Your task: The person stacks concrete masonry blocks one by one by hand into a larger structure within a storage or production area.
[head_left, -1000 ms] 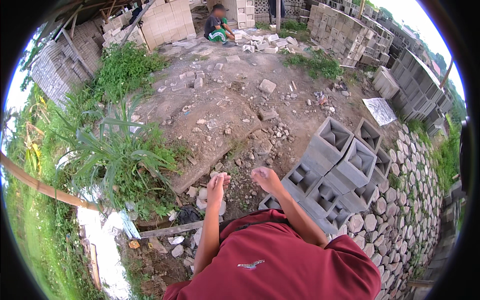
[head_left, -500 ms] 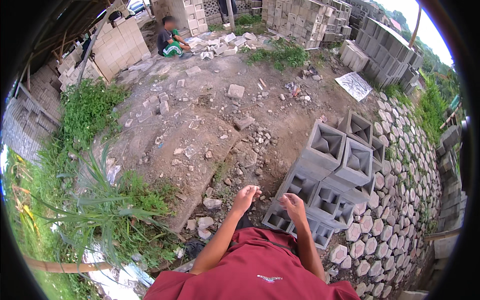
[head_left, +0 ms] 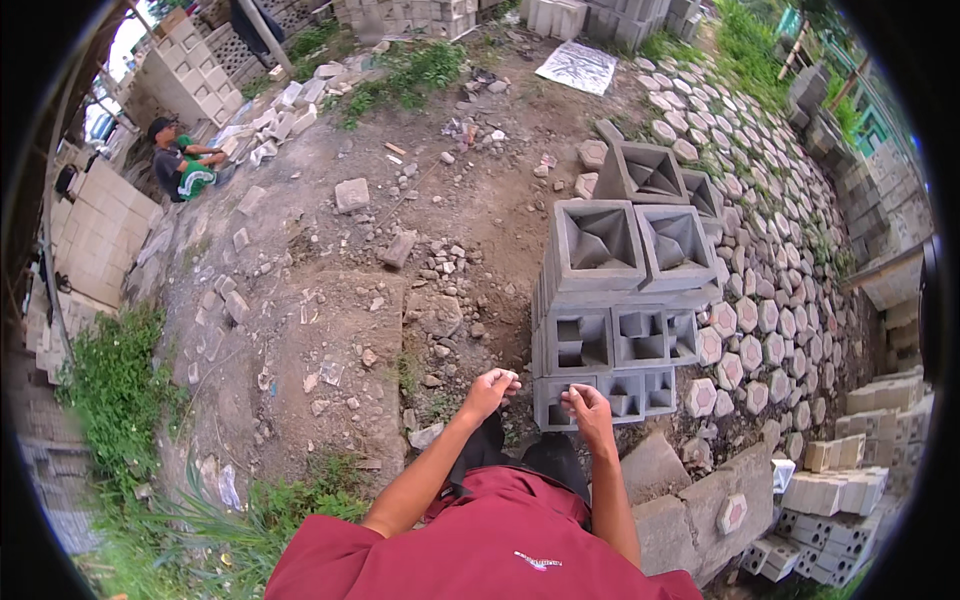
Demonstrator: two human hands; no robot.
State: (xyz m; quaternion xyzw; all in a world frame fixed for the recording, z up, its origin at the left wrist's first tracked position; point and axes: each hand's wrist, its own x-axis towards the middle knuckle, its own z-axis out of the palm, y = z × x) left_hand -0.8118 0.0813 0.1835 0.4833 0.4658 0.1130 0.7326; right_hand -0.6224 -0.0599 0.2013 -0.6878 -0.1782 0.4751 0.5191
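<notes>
In front of my shirt, my left hand (head_left: 491, 394) is raised with its thumb and fingers pinched together. A pale spot shows at its fingertips, too small to name. My right hand (head_left: 588, 411) is held a short way to the right, fingers also curled to a pinch; whether anything is in them is hidden. Just beyond the right hand stands a stepped stack of grey concrete blocks (head_left: 584, 340) with square, hollow faceted openings. A block on top (head_left: 600, 246) has its recess facing up toward me. I cannot tell whether the right hand touches the stack.
Hexagonal pavers (head_left: 750, 352) cover the ground on the right. Rubble (head_left: 447, 258) and a loose stone block (head_left: 352, 195) lie ahead. A person (head_left: 183, 163) sits at the far left beside broken blocks (head_left: 290, 122). Perforated blocks (head_left: 815, 540) are piled at the lower right, past a broken slab (head_left: 665, 525).
My view has turned to the right, so the stack and the seated person appear further left. Both hands keep their pinched shape and nearly the same place before me.
</notes>
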